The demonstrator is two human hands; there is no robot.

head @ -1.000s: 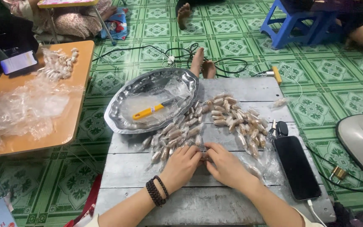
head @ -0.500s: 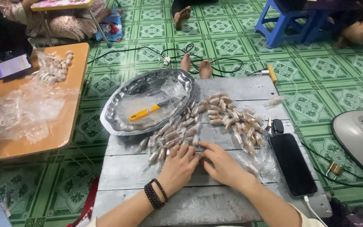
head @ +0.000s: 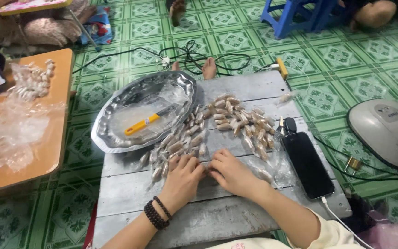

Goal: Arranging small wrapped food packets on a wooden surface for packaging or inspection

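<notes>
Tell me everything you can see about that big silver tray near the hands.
The silver tray is a round, shiny metal dish with a wavy, raised rim. It sits on the far left corner of the grey wooden table, its left edge hanging over the side. Inside lie crumpled clear plastic wrap and a yellow-handled cutter, laid slantwise. Small wrapped pieces crowd against its near rim. Neither hand touches it.

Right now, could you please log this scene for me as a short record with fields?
Surface: grey wooden table
Left hand: on the table, fingertips at the wrapped candies, beaded bracelets on the wrist
Right hand: beside the left, fingers meeting it
Tray: metal tray holding clear film and a yellow utility knife
Right side: black phone, cable plugged in
Floor: green patterned tiles
</notes>
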